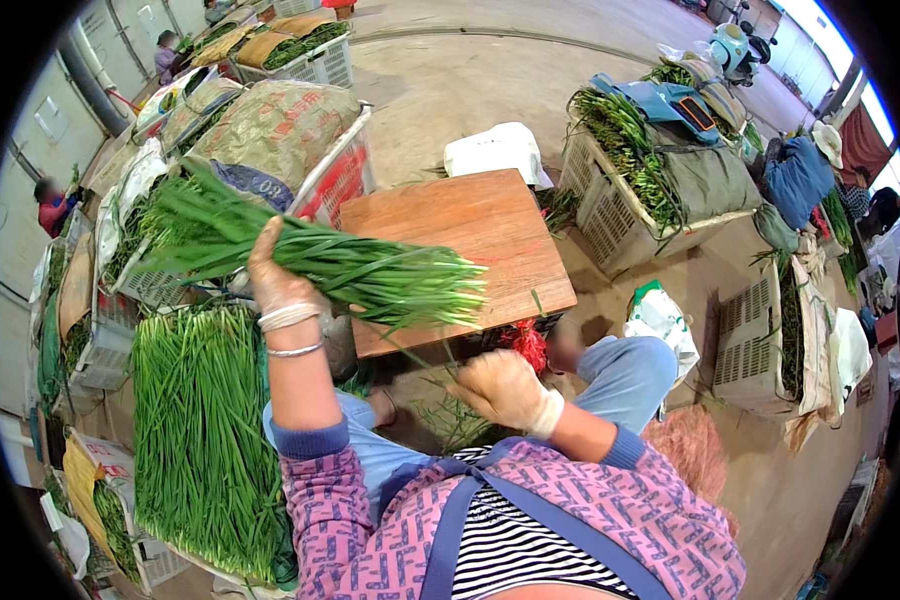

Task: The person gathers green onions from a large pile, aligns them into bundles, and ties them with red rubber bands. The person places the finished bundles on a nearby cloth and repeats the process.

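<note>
My left hand [281,289], in a thin pale glove, is wrapped around a thick bunch of garlic chives [390,281]. The bunch lies tilted over the left side of a low wooden tabletop [457,214], its pale cut ends towards the right and its leafy tips to the left. Lower down, in front of the table's near edge, my gloved right hand [506,394] is closed on a few thin loose chive leaves [436,369]; blur hides how many. Beside my left forearm, chives [202,435] are laid in dense rows.
Red plastic twine [526,345] hangs under the table's near edge. A crate of greens [607,195] stands at the right, another crate [750,345] beyond my right knee. A sack-covered crate [285,135] is at the left. Leaf scraps [457,420] litter the floor. People sit farther off.
</note>
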Demonstrator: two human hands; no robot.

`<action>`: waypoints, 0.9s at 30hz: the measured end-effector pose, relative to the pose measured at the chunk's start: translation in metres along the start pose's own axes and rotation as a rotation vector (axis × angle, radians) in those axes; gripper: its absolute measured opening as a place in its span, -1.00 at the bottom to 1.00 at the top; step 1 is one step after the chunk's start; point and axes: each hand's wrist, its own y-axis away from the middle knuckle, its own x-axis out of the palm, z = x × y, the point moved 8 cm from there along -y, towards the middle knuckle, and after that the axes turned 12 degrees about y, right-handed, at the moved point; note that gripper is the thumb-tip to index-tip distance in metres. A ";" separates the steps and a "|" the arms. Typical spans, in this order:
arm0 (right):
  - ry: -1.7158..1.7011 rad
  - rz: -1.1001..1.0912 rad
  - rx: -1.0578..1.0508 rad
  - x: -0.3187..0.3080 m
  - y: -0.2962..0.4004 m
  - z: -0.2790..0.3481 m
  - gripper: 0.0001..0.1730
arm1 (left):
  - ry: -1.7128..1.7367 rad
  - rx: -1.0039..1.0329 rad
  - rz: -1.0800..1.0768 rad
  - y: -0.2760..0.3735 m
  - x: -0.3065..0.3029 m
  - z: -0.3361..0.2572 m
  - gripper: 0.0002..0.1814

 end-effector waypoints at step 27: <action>-0.024 -0.847 0.258 -0.117 -0.011 -0.089 -0.75 | 0.056 -0.034 -0.033 0.004 -0.051 0.009 -0.72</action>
